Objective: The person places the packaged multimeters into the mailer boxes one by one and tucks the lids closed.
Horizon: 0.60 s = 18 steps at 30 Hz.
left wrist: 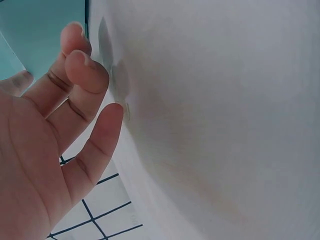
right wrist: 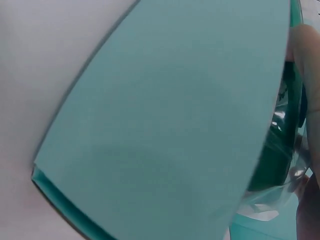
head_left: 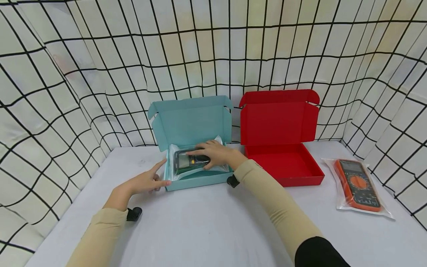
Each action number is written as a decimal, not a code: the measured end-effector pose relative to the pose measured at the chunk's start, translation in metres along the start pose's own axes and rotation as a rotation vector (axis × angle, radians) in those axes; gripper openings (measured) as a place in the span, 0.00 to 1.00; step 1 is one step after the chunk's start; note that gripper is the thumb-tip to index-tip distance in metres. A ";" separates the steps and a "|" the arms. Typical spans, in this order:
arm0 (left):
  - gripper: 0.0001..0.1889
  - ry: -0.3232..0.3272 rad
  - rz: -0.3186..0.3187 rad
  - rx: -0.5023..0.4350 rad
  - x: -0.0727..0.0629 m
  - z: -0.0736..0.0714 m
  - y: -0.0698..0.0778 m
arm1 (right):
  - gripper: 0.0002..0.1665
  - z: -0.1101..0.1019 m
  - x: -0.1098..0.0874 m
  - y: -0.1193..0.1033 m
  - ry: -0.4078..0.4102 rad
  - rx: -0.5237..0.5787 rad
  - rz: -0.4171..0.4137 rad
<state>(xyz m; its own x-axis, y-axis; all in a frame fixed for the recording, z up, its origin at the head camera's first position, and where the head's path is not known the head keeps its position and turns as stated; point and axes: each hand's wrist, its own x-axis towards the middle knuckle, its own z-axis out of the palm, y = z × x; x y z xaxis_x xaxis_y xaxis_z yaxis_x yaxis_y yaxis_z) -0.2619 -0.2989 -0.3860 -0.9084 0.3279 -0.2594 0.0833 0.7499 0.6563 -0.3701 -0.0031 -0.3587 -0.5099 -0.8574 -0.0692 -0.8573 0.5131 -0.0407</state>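
**Bagged meter lies lengthwise in the teal box, under the right hand**

The dark meter (head_left: pixel 186 162), a hard rectangular slab in a glossy, crinkled clear bag (head_left: pixel 171 163), is inside the teal box (head_left: pixel 203 181), by the far edge of the white cloth-covered table (head_left: pixel 200 230). Its long axis runs left to right, roughly parallel to the table's far edge; its grey screen end points to the box's left wall, and its other end is under the hand. The box is smooth, matte card, its flat lid raised at the back with rounded side flaps.

The right hand (head_left: pixel 215 154) arches over the meter, fingers spread, thumb towards the near side; whether it grips or only rests there, I cannot tell. The left hand (head_left: pixel 143 183) is loosely open, its index finger extended to the box's left wall, thumb tip at the near left corner, the other fingers half bent and holding nothing.

Beside the teal box, a red box (head_left: pixel 303 183) of the same folded form stands with its lid up. Near the table's right edge lies an orange meter (head_left: pixel 358 185) with a round dial, in clear film, its screen end towards the far edge, its long axis slanting slightly.
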 end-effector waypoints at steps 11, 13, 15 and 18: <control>0.57 0.010 -0.002 0.016 0.001 -0.001 0.002 | 0.48 0.010 -0.003 0.006 0.014 0.082 0.005; 0.57 0.009 -0.003 0.015 0.001 -0.001 0.002 | 0.48 0.014 -0.003 0.007 0.009 0.094 0.005; 0.57 0.008 -0.005 0.012 0.001 0.000 0.002 | 0.48 0.018 -0.003 0.009 0.003 0.109 -0.001; 0.57 0.009 -0.006 0.012 0.001 0.000 0.001 | 0.48 0.023 -0.003 0.009 -0.004 0.134 -0.002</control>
<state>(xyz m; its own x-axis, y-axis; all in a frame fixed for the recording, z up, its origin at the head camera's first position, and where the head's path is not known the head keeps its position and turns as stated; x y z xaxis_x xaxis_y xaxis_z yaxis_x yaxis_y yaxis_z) -0.2623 -0.2973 -0.3856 -0.9126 0.3180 -0.2570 0.0826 0.7590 0.6458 -0.3748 0.0054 -0.3813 -0.5075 -0.8586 -0.0726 -0.8412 0.5119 -0.1740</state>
